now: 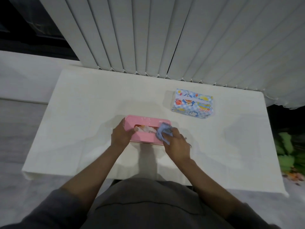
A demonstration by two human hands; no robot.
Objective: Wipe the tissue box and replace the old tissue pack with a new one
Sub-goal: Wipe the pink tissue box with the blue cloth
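Note:
A pink tissue box lies on the white table, just in front of me. White tissue shows through its top slot. My left hand grips the box's left end. My right hand presses a crumpled blue cloth against the right part of the box's top. A new tissue pack with a blue cartoon print lies flat on the table, farther back and to the right, apart from both hands.
Grey vertical blinds hang along the table's far edge. A green plant stands on the floor beyond the table's right edge. A dark window is at the top left.

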